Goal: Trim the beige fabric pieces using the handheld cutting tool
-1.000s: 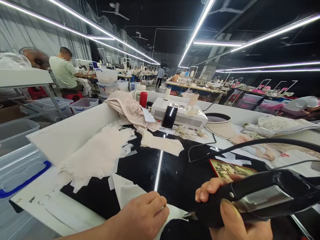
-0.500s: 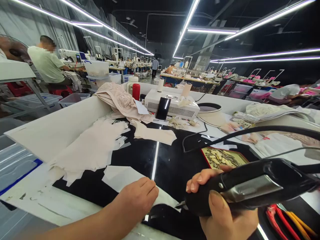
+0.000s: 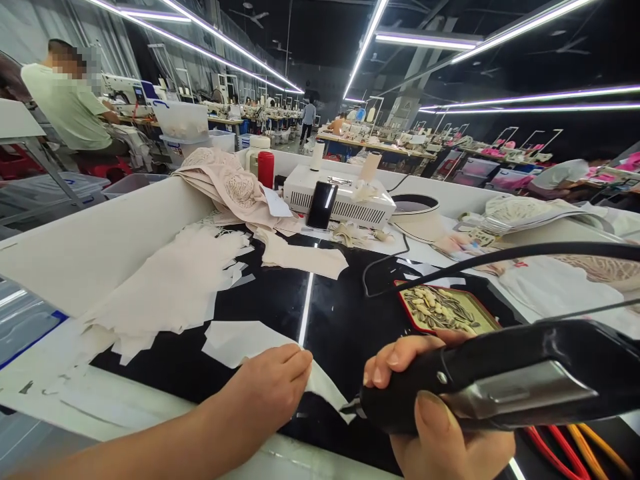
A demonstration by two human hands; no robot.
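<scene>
Plainly, the left hand [image 3: 273, 380] has its fingers drawn together on a white cloth [image 3: 235, 341], while the right hand [image 3: 450, 447] is wrapped around a black tool [image 3: 500, 353], thumb on its near side. The cloth lies on the near part of the black top [image 3: 350, 320]; it spreads to the left of the left hand and tapers rightward to a point, where the tool's metal tip [image 3: 354, 408] meets it or very nearly does. Work on this piece looks under way rather than finished, as both hands are engaged with it; how much of its edge is dealt with, I cannot tell.

Farther left sits a loose pile [image 3: 165, 283] of pale pieces, and a strip [image 3: 305, 259] lies apart at far middle. Nothing shows whether these are done or waiting.

Beyond the right hand is a tray [image 3: 485, 313] of seeds [image 3: 440, 307], a cord [image 3: 500, 257] arching past it; orange and red handles [image 3: 586, 452] show at near right. Along the far side are lace pieces [image 3: 235, 187], a red bottle [image 3: 266, 170], a phone [image 3: 321, 205] before a white box [image 3: 360, 212], and a visor [image 3: 423, 223].

No writing can be read: the tool's silver plate [image 3: 530, 395] shows no legible brand, and a red mark [image 3: 521, 265] at right is too small.
</scene>
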